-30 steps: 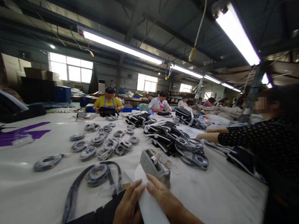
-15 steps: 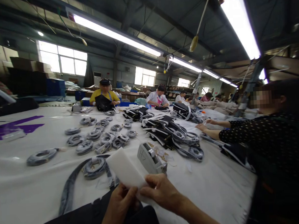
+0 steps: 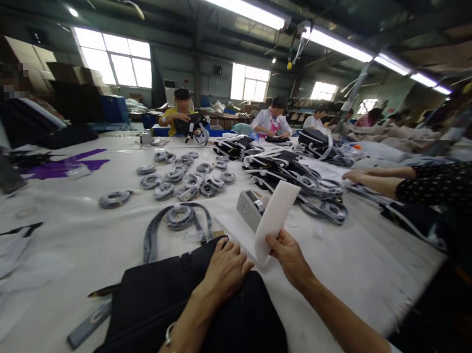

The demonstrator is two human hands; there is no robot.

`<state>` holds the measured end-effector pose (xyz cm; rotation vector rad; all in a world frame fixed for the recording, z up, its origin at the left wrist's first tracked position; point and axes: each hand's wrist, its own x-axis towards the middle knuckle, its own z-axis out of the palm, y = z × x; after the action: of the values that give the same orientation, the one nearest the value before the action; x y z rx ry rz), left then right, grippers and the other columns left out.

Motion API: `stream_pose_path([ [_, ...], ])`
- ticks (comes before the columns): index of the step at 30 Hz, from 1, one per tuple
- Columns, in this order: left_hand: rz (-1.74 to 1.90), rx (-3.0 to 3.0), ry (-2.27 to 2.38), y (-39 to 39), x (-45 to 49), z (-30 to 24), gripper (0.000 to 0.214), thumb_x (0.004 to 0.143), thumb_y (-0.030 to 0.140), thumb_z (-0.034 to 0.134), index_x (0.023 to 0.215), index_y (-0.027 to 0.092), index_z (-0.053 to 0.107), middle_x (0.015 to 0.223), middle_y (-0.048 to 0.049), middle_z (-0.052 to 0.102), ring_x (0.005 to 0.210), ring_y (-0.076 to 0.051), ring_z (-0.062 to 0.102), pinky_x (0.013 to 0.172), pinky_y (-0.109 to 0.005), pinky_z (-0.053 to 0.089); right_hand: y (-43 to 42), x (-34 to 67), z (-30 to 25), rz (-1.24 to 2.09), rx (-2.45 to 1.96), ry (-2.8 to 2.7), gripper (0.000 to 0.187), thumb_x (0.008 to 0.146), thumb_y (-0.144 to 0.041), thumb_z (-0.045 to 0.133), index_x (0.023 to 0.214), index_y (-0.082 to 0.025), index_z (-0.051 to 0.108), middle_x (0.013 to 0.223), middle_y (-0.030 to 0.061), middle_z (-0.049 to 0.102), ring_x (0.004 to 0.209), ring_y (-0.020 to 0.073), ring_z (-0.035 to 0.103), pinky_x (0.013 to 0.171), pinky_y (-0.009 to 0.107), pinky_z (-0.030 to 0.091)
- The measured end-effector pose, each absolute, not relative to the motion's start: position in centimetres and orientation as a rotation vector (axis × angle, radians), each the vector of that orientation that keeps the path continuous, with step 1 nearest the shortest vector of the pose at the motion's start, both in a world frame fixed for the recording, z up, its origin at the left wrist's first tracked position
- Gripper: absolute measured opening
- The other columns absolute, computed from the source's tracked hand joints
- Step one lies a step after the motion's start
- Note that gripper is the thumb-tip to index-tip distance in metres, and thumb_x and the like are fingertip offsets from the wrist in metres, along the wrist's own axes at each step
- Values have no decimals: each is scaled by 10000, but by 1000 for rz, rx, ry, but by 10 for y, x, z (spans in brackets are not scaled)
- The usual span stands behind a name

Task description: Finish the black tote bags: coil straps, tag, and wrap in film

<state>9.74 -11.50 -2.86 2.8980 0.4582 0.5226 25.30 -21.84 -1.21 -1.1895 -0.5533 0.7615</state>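
A folded sheet of thin white foam (image 3: 278,208) stands up from my right hand (image 3: 291,255), pinched between thumb and fingers. My left hand (image 3: 227,265) lies over the upper edge of a black bag (image 3: 155,293), its fingers curled down onto the fabric and their tips partly hidden. The bag lies flat in front of me, with a strap (image 3: 149,237) curving out beyond it. Just behind the foam, and partly covered by it, is a grey tape dispenser (image 3: 249,210). A coiled, wrapped strap (image 3: 179,216) rests within the curve of the bag's strap.
Several wrapped strap coils (image 3: 190,182) cover the middle of the white table (image 3: 357,265). Black bags with pale-edged straps (image 3: 277,166) are piled beyond the dispenser. Purple strips (image 3: 67,165) lie at left. A co-worker's arms (image 3: 380,178) reach in from the right; another person stands at far left.
My left hand has let go of the foam and come down on the bag. My right hand has carried the foam up and to the right. The view has turned left and down.
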Motion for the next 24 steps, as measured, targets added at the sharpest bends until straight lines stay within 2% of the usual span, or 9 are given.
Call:
stream_pose_path([
  [7,684,2960,418,-119,101,-30,321,931,412,534,733,200,671,727,-2,674,824,-179,565,986,-412,258,-199,236,-26,743,-1141,-463,453,604,-419,845,918,-187,615,804,-6,665,725,156,609,664,279,522],
  [11,937,2986,368,-122,100,-27,356,920,465,537,719,189,642,673,-6,657,749,-176,548,836,-367,307,-195,227,-30,944,-1182,-547,468,606,-417,840,926,-164,611,735,2,662,619,149,595,566,253,478],
  [14,1157,2939,342,-123,98,-23,352,918,434,557,671,188,602,622,11,619,718,-165,533,792,-350,310,-197,226,-27,1146,-1199,-653,461,646,-387,811,990,-155,610,736,6,666,613,142,593,569,240,456],
  [16,1251,2922,327,-124,96,-22,352,917,418,568,654,185,586,600,14,596,706,-159,526,787,-347,314,-197,230,-23,1267,-1243,-805,377,677,-352,770,959,-154,617,723,-4,654,624,135,583,584,231,446],
  [19,1316,2926,313,-126,96,-21,356,916,422,570,654,180,579,600,11,583,695,-152,520,775,-346,325,-191,240,-18,1338,-1440,-1319,163,743,-299,630,794,-145,618,655,-13,608,605,130,538,557,227,425],
  [22,1310,2932,335,-126,98,-23,370,919,438,556,654,180,574,595,11,573,689,-152,515,784,-353,338,-180,250,-20,1255,-1574,-1742,102,727,-227,562,673,-150,601,638,3,594,655,157,531,596,253,454],
  [24,1256,2919,442,-124,99,-24,366,922,451,541,678,183,591,626,9,586,735,-163,529,859,-377,337,-172,254,-25,1229,-1596,-1847,87,714,-178,538,681,-153,615,691,20,618,736,177,543,673,273,479],
])
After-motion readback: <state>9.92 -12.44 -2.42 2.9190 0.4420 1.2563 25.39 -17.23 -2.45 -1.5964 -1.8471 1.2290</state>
